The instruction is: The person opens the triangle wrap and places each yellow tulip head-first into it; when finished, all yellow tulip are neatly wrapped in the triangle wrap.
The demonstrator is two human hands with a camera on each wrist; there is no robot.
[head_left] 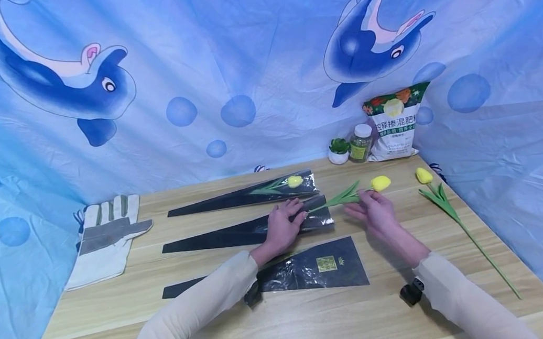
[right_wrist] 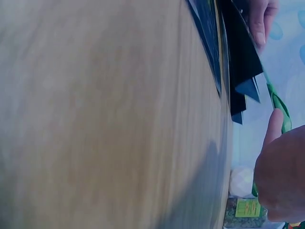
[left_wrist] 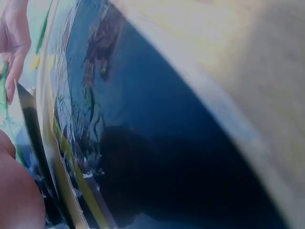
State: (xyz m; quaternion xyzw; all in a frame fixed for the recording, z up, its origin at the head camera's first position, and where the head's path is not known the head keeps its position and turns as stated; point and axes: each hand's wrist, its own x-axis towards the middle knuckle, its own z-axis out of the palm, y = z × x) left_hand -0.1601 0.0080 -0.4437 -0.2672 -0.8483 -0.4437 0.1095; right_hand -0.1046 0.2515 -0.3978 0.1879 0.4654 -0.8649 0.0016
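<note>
In the head view my right hand (head_left: pixel 377 213) pinches a yellow tulip (head_left: pixel 381 183) below its flower. The green stem points left, its end at the mouth of the middle black flower sleeve (head_left: pixel 224 236). My left hand (head_left: pixel 285 225) grips that sleeve near its wide end, thumb close to the stem. The right wrist view shows the sleeve's mouth (right_wrist: pixel 243 52) raised and flared, and green leaves (right_wrist: pixel 280 105) beside my right fingers. Whether the stem tip is inside the sleeve is hard to tell.
Behind lies a sleeve (head_left: pixel 235 198) with a tulip (head_left: pixel 295 181) in it; nearer lies another sleeve (head_left: pixel 307 272). A loose tulip (head_left: pixel 444 203) is at right, a work glove (head_left: pixel 108 238) at left. A potted plant (head_left: pixel 338 151), jar (head_left: pixel 360 143) and fertilizer bag (head_left: pixel 396 124) stand behind.
</note>
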